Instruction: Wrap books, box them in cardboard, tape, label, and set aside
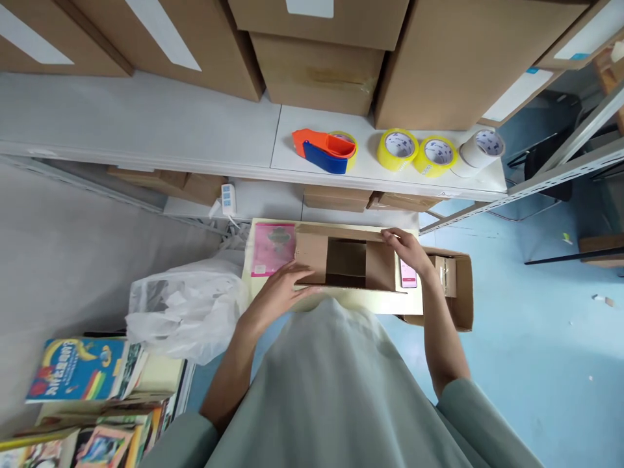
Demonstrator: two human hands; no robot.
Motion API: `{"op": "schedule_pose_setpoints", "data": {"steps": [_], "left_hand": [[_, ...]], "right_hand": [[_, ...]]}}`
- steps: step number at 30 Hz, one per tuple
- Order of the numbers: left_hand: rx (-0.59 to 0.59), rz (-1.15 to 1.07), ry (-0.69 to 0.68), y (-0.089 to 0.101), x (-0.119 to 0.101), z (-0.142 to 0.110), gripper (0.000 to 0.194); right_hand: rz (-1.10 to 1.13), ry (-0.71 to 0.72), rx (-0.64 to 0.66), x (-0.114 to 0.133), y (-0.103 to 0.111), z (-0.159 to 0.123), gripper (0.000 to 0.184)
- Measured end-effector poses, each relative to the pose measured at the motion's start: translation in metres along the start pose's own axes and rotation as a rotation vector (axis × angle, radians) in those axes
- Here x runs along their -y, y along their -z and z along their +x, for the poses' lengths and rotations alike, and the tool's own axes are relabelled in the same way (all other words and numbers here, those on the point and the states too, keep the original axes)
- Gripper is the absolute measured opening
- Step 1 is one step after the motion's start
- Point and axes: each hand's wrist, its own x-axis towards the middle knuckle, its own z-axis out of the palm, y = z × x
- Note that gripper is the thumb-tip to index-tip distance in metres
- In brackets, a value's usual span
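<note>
A small open cardboard box (347,260) stands on a pale table (341,302) right in front of me, its flaps spread out. My left hand (283,286) grips the near left flap, fingers closed on its edge. My right hand (407,250) holds the far right corner of the box, fingers curled over the flap. A pink book (273,249) lies flat just left of the box. A phone (408,274) with a pink screen lies right of the box, beside my right wrist.
A white shelf (195,136) behind carries an orange and blue tape dispenser (325,151) and three tape rolls (424,153), with big cartons above. A white plastic bag (188,309) and stacked books (82,377) sit at my left. Another open carton (458,286) lies right.
</note>
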Motion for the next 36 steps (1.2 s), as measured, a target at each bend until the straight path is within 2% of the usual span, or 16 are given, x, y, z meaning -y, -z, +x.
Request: {"op": "schedule_pose_setpoints", "data": {"steps": [3,5,7,9,12,14,17,21,26,30,36], "left_hand": [[-0.158,0.002,0.134,-0.002,0.007,0.015,0.047],[-0.316,0.035,0.222,-0.006,0.012,0.027,0.059],[-0.41,0.08,0.234,-0.012,0.017,0.038,0.075],[-0.393,0.109,0.222,-0.018,0.02,0.048,0.077],[-0.31,0.143,0.255,-0.024,0.021,0.054,0.066],[-0.303,0.164,0.271,-0.027,0.02,0.053,0.068],[-0.349,0.14,0.204,-0.032,0.015,0.046,0.069],[-0.42,0.104,0.104,-0.035,0.007,0.033,0.055],[-0.401,0.112,0.043,-0.037,0.006,0.025,0.051],[-0.376,0.098,0.084,-0.049,0.012,0.027,0.049],[-0.461,0.053,0.121,-0.061,0.013,0.027,0.049]], "right_hand": [[-0.146,0.074,-0.061,-0.013,0.0,-0.01,0.066],[-0.202,0.053,-0.125,-0.021,0.002,-0.017,0.071],[-0.172,-0.005,-0.156,-0.029,0.002,-0.025,0.076],[-0.064,-0.06,-0.151,-0.036,-0.002,-0.033,0.081],[0.057,-0.096,-0.191,-0.043,-0.017,-0.047,0.087],[0.054,-0.094,-0.263,-0.042,-0.032,-0.057,0.086],[-0.014,-0.082,-0.346,-0.034,-0.047,-0.07,0.074],[-0.087,-0.057,-0.428,-0.02,-0.043,-0.081,0.06],[-0.055,-0.098,-0.467,-0.015,-0.032,-0.08,0.062],[0.018,-0.145,-0.456,-0.023,-0.044,-0.071,0.063],[0.052,-0.165,-0.441,-0.029,-0.063,-0.073,0.075]]}}
